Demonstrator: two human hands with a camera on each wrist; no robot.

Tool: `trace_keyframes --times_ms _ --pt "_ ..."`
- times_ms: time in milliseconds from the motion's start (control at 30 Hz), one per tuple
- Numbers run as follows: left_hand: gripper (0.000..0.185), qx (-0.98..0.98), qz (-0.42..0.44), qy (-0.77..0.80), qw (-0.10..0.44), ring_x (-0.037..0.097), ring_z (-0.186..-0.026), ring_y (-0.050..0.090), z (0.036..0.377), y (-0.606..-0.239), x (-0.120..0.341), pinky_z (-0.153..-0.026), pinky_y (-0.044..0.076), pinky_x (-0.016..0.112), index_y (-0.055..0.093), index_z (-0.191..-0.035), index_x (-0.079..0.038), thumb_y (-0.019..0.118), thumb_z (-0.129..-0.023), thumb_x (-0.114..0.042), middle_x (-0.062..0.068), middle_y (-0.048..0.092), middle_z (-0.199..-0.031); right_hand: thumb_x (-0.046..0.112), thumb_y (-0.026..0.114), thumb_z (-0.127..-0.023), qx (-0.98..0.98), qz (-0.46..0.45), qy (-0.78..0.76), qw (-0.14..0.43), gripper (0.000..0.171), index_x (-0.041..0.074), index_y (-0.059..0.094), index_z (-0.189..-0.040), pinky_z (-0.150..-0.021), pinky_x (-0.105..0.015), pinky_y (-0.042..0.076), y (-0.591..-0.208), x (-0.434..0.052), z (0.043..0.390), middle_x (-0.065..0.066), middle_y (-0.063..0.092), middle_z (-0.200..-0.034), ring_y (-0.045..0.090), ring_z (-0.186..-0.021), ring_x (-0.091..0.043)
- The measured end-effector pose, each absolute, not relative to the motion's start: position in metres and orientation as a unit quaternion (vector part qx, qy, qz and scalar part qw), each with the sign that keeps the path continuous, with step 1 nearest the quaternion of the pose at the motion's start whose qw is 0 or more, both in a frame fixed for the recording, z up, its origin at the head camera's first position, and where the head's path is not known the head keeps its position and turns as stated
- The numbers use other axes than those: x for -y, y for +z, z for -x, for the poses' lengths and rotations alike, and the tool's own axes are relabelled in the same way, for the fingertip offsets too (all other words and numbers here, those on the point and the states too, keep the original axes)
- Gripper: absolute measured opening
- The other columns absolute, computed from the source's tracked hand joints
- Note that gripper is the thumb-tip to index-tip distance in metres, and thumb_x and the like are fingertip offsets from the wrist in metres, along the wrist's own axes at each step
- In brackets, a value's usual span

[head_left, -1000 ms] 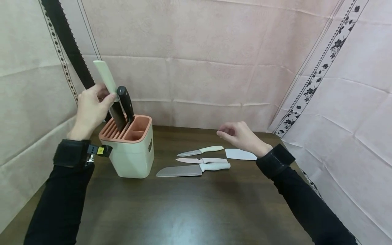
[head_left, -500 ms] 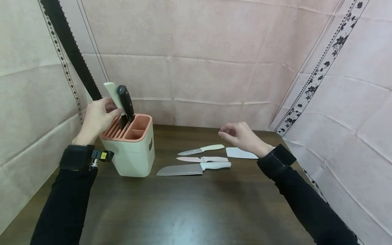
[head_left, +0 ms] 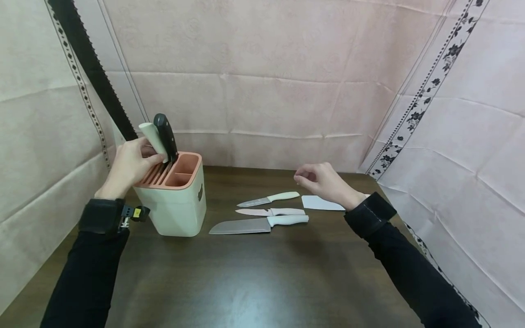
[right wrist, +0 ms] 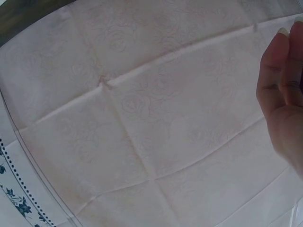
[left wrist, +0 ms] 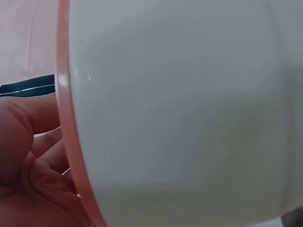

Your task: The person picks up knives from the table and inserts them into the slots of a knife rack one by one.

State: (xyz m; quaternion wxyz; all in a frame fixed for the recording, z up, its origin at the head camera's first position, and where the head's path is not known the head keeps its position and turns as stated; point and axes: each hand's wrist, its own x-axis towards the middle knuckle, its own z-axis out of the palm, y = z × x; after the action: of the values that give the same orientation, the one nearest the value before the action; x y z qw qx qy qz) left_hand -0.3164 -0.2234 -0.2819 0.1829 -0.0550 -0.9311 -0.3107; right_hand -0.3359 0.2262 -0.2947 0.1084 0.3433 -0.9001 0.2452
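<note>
My left hand [head_left: 133, 161] pinches the pale green handle of a knife [head_left: 152, 139] over the slotted side of a knife block [head_left: 178, 212]. The blade is down in a slot, hidden from view. Right beside it a black-handled knife [head_left: 166, 136] stands in the block. In the left wrist view the pale wall of the block [left wrist: 180, 113] fills most of the picture, with my palm behind its pink rim. My right hand [head_left: 326, 184] hovers at the right with loosely curled fingers and nothing in it; the right wrist view shows its fingers [right wrist: 274, 71] against the cloth.
Three knives lie side by side on the brown table [head_left: 262, 282]: a small green-handled one [head_left: 283, 196], a pinkish one [head_left: 287, 212] and a broad chef's knife [head_left: 242, 226]. A flat white piece [head_left: 320, 203] lies partly behind my right wrist. Patterned cloth [head_left: 266, 109] surrounds the table.
My left hand has moved down and slightly right, and the green-handled knife has sunk into the block until its blade no longer shows. The right hand has stayed nearly still.
</note>
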Motion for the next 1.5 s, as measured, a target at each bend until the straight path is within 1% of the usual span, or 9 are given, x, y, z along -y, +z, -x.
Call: trace_keyframes --times_ms 167,333,433,633,800,1000,1233,1367,1500 --pt "0.037 0.935 0.058 -0.289 0.196 0.044 -0.098 0.06 0.315 -0.279 0.222 -0.082 0.046 0.056 0.055 -0.116 0.006 0.06 -0.094 -0.023 0.033 0.062 -0.108 0.016 0.062 -0.093 0.902 -0.332 0.246 0.124 0.013 0.007 0.072 -0.097 -0.063 -0.023 0.048 -0.291 -0.236 0.342 0.0 0.071 -0.078 0.062 -0.067 -0.012" --pt "0.034 0.939 0.062 -0.266 0.208 0.038 -0.087 0.061 0.31 -0.277 0.225 -0.069 0.044 0.041 0.06 -0.109 0.004 0.062 -0.093 -0.026 0.029 0.065 -0.098 0.015 0.062 -0.093 0.911 -0.298 0.243 0.146 0.015 0.004 0.072 -0.097 -0.063 -0.024 0.05 -0.29 -0.258 0.354 -0.005 0.073 -0.08 0.064 -0.069 -0.015" --pt "0.035 0.945 0.052 -0.251 0.205 0.037 -0.082 0.062 0.304 -0.276 0.227 -0.063 0.041 0.036 0.062 -0.103 0.004 0.062 -0.093 -0.03 0.027 0.067 -0.092 0.014 0.061 -0.093 0.923 -0.26 0.239 0.151 0.016 0.003 0.072 -0.098 -0.068 -0.03 0.052 -0.294 -0.277 0.365 -0.009 0.073 -0.084 0.067 -0.075 -0.02" --pt "0.041 0.953 0.025 -0.224 0.201 0.039 -0.082 0.062 0.291 -0.27 0.226 -0.058 0.04 0.037 0.067 -0.1 0.005 0.062 -0.092 -0.035 0.027 0.069 -0.093 0.012 0.057 -0.095 0.947 -0.179 0.226 0.144 0.018 0.001 0.07 -0.1 -0.075 -0.042 0.051 -0.313 -0.319 0.387 -0.016 0.073 -0.091 0.067 -0.085 -0.029" --pt "0.037 0.961 0.016 -0.21 0.181 0.029 -0.067 0.055 0.278 -0.267 0.219 -0.05 0.034 0.031 0.068 -0.096 0.005 0.06 -0.094 -0.031 0.021 0.067 -0.08 0.007 0.055 -0.092 0.956 -0.137 0.213 0.146 0.019 -0.004 0.069 -0.098 -0.078 -0.047 0.049 -0.333 -0.348 0.4 -0.022 0.07 -0.093 0.065 -0.087 -0.035" --pt "0.023 0.96 0.027 -0.215 0.175 0.025 -0.065 0.051 0.261 -0.266 0.207 -0.05 0.033 0.03 0.065 -0.091 -0.002 0.06 -0.094 -0.024 0.013 0.063 -0.074 0.005 0.052 -0.089 0.969 -0.073 0.18 0.149 0.021 -0.006 0.07 -0.096 -0.077 -0.049 0.049 -0.365 -0.377 0.411 -0.024 0.069 -0.094 0.063 -0.087 -0.038" --pt "0.024 0.959 0.058 -0.222 0.167 0.024 -0.065 0.052 0.257 -0.266 0.193 -0.051 0.035 0.029 0.063 -0.093 -0.002 0.061 -0.095 -0.025 0.013 0.063 -0.076 0.002 0.053 -0.086 0.978 -0.03 0.148 0.146 0.022 -0.01 0.067 -0.098 -0.077 -0.052 0.048 -0.403 -0.407 0.413 -0.028 0.067 -0.096 0.062 -0.089 -0.043" --pt "0.023 0.955 0.084 -0.231 0.167 0.024 -0.068 0.055 0.258 -0.268 0.184 -0.053 0.038 0.029 0.062 -0.095 -0.002 0.061 -0.094 -0.025 0.015 0.066 -0.081 0.005 0.053 -0.087 0.984 -0.015 0.125 0.125 0.028 -0.011 0.064 -0.108 -0.085 -0.055 0.047 -0.419 -0.421 0.412 -0.031 0.065 -0.109 0.06 -0.101 -0.048" --pt "0.024 0.95 0.102 -0.241 0.173 0.028 -0.076 0.06 0.259 -0.271 0.176 -0.057 0.042 0.028 0.062 -0.1 -0.002 0.063 -0.093 -0.024 0.019 0.068 -0.088 0.004 0.049 -0.087 0.99 0.002 0.11 0.091 0.036 -0.01 0.06 -0.119 -0.095 -0.06 0.043 -0.433 -0.43 0.411 -0.033 0.055 -0.128 0.052 -0.117 -0.049"
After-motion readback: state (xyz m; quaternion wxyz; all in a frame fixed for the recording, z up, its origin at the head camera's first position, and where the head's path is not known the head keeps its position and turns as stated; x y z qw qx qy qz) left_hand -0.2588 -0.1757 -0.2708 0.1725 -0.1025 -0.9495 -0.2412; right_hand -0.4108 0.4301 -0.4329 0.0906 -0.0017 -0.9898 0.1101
